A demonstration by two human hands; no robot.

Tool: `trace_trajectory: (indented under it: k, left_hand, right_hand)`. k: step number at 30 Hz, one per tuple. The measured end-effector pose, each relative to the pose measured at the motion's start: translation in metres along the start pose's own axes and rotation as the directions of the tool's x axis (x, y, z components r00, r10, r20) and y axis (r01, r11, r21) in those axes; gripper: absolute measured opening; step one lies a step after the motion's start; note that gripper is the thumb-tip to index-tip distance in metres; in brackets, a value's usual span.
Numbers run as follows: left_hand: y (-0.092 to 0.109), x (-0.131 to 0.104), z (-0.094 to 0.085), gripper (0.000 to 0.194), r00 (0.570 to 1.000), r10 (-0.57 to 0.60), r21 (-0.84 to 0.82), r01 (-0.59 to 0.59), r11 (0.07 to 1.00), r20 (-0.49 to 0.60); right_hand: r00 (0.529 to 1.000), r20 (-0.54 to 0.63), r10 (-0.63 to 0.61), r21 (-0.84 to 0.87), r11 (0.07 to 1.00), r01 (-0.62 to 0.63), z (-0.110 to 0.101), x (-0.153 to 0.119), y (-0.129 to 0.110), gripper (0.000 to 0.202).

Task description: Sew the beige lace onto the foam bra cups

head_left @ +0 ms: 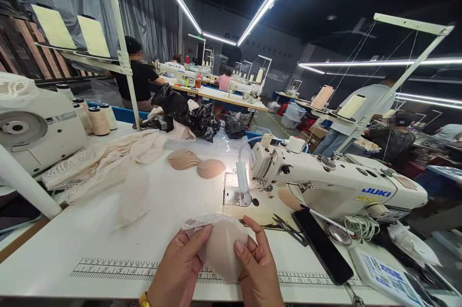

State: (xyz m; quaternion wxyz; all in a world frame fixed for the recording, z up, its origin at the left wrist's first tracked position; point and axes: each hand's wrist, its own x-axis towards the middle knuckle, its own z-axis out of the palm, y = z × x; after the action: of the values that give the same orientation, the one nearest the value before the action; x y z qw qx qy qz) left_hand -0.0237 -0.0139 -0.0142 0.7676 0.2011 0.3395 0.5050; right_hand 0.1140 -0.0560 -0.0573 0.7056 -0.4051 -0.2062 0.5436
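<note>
Both hands hold a beige cup-shaped piece (pixel 221 249) covered with sheer fabric, above the printed ruler near the table's front edge. My left hand (pixel 182 259) pinches its lace-trimmed upper left edge between thumb and fingers. On the other side, my right hand (pixel 255 261) grips the right edge, thumb on the front and index finger raised. The sewing machine (pixel 325 186) stands behind and to the right, its lamp lit over the needle plate (pixel 233 191). Two fanned stacks of beige pads (pixel 184 159) (pixel 211 168) lie left of the needle area.
Sheer lace fabric (pixel 133 172) spreads over the left of the table (pixel 97 237). Snips (pixel 290 230), a black phone (pixel 323 247) and a white-blue box (pixel 386 275) lie at right. Thread cones (pixel 98 121) stand at left. Other people sit or stand farther back.
</note>
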Motion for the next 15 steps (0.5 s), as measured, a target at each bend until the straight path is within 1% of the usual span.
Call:
trace_trajectory:
  k: [3,7,9,12,13,15]
  left_hand:
    - [-0.0015,0.0002,0.0033,0.048,1.0,-0.022,0.0,0.022,1.0,0.003]
    - [-0.0024,0.0006,0.0066,0.043,0.998,-0.038,0.032,0.04,0.999,-0.055]
    - [-0.0023,0.0012,0.0074,0.042,1.0,-0.022,0.068,0.022,0.997,0.0]
    - [-0.002,0.0025,0.0083,0.047,0.989,-0.021,0.144,-0.001,0.99,0.15]
    - [-0.0019,0.0031,0.0085,0.048,0.985,-0.023,0.166,-0.006,0.986,0.171]
    - [-0.002,0.0043,0.0085,0.049,0.986,-0.014,0.186,-0.017,0.982,0.165]
  right_hand:
    - [1.0,-0.021,-0.014,0.006,1.0,0.014,-0.0007,0.0009,0.001,0.075]
    - [0.996,-0.081,-0.022,-0.007,1.0,0.022,-0.0013,0.0023,0.001,0.071]
    - [0.995,-0.096,-0.027,-0.012,1.0,0.026,-0.0016,0.0029,0.0007,0.07]
    - [0.995,-0.093,-0.039,-0.014,0.999,0.037,-0.0018,0.004,-0.0001,0.069]
    - [0.995,-0.093,-0.043,-0.012,0.999,0.042,-0.0019,0.0043,-0.0003,0.068]
    - [0.995,-0.091,-0.046,-0.001,0.999,0.046,-0.002,0.0047,-0.0004,0.068]
